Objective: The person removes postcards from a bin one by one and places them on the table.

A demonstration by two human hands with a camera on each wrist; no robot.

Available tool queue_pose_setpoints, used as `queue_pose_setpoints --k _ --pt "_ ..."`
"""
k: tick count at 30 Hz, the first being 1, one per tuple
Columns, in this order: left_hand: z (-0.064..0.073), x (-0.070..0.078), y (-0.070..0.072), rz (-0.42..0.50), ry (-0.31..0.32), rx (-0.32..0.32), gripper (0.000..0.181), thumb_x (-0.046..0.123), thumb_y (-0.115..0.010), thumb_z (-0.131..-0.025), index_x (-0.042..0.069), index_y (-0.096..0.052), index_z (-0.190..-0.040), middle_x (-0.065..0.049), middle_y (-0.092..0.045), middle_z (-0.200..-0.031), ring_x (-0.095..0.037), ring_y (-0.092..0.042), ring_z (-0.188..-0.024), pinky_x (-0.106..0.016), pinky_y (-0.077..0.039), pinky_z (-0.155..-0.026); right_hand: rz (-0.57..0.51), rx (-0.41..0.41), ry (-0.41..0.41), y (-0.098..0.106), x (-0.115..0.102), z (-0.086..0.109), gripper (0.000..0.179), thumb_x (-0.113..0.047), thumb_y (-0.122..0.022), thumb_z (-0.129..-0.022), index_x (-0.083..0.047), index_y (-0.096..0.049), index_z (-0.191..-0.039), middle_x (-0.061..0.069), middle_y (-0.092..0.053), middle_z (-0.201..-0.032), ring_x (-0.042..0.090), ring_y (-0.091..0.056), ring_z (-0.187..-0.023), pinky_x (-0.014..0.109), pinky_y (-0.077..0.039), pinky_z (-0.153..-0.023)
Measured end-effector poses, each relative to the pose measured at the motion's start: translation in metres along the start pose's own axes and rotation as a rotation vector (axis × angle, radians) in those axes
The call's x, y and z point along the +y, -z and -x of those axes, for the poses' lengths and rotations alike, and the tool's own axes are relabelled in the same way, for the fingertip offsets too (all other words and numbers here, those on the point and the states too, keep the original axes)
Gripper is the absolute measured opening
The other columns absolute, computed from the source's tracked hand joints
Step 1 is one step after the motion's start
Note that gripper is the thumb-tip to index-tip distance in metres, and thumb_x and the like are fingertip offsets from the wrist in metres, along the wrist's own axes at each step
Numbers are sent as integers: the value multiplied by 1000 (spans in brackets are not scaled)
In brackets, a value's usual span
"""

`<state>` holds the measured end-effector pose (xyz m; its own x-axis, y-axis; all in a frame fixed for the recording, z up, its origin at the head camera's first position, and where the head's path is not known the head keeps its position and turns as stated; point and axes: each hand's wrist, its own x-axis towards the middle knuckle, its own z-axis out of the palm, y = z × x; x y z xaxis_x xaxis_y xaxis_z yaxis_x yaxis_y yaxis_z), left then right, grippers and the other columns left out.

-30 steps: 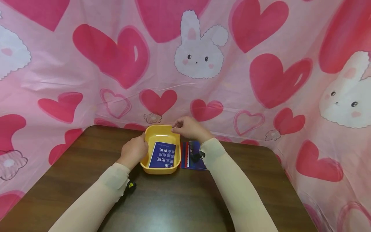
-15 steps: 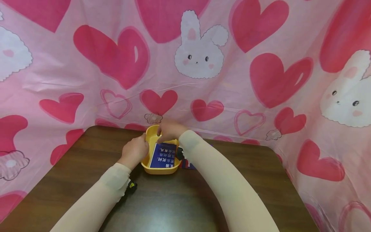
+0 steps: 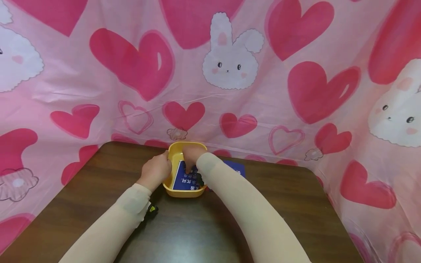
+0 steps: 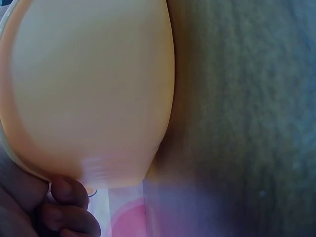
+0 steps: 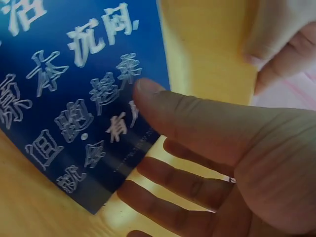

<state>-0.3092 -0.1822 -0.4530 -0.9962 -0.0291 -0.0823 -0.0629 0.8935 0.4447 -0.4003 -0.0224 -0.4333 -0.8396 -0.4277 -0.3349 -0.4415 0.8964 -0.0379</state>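
Note:
A yellow plastic basin (image 3: 184, 194) stands near the table's far edge. My left hand (image 3: 156, 168) grips its left rim, the fingers (image 4: 69, 192) curled over the edge in the left wrist view. Inside lies a blue card (image 5: 74, 98) printed with white Chinese characters. My right hand (image 3: 193, 154) reaches into the basin above the card. In the right wrist view its thumb (image 5: 153, 98) overlaps the card's face, and the loosely bent fingers (image 5: 168, 207) are beside the card's edge. The right forearm covers part of the basin's right side.
More blue printed cards or booklets (image 3: 236, 167) lie on the table right of the basin, partly hidden by the right sleeve. The brown wooden table (image 3: 184, 233) ends at a pink curtain (image 3: 263, 98) with hearts and rabbits.
My right hand has moved left from the basin's far right rim and down into the basin, over the card. The left hand has kept its grip on the rim.

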Motion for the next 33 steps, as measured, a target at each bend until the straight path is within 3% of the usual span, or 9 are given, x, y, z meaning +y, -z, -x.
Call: queue_pose_setpoints --k 3,8,12,15,19,25,28,33 --pt "1 1 1 -1 2 7 64 28 -49 -114 5 -45 -173 -29 -73 -145 -41 -74 -97 -62 -66 -87 -1 -7 -6 0 -2 4 55 -35 -109 -75 -18 -83 -121 -5 -83 -105 15 -73 -92 37 -68 -100" --pt "3 3 1 -9 -9 13 62 27 -49 -114 5 -46 -172 -30 -72 -147 -43 -76 -103 -64 -65 -91 18 -8 -5 -14 2 -12 50 -33 -106 -80 -18 -83 -122 -5 -83 -104 15 -74 -92 37 -68 -100" --pt "3 3 1 -12 -13 15 61 26 -49 -114 4 -47 -171 -30 -73 -146 -46 -77 -109 -66 -65 -94 -6 10 8 -5 -2 3 46 -28 -104 -83 -17 -83 -123 -3 -82 -103 16 -75 -91 40 -68 -103" --pt "3 4 2 -16 -6 5 62 27 -49 -115 4 -46 -172 -29 -72 -148 -47 -76 -114 -67 -65 -96 -18 32 39 8 -5 21 43 -28 -102 -85 -14 -84 -121 -2 -82 -101 16 -75 -89 38 -69 -96" --pt "3 5 3 -22 0 -6 61 27 -49 -116 5 -45 -173 -29 -71 -149 -49 -76 -118 -67 -65 -96 -153 56 46 16 -1 34 40 -25 -98 -90 -14 -84 -126 1 -83 -109 18 -77 -91 39 -71 -88" --pt "-1 1 0 -35 0 6 61 29 -48 -115 7 -46 -172 -29 -74 -144 -49 -76 -118 -66 -65 -94 -331 97 39 20 7 45 37 -24 -77 -106 -19 -81 -143 2 -82 -130 19 -73 -109 39 -65 -109" --pt "2 3 2 -28 7 0 62 28 -47 -115 6 -44 -173 -30 -71 -148 -50 -75 -120 -68 -64 -96 -418 121 52 18 11 46 38 -22 -67 -110 -16 -79 -145 5 -81 -135 20 -72 -109 39 -64 -110" --pt "3 4 2 -31 2 -7 63 28 -47 -115 5 -43 -174 -30 -69 -153 -50 -74 -123 -68 -63 -98 -599 186 72 14 26 51 34 -16 -73 -107 -10 -80 -140 11 -80 -131 24 -73 -106 39 -67 -101"
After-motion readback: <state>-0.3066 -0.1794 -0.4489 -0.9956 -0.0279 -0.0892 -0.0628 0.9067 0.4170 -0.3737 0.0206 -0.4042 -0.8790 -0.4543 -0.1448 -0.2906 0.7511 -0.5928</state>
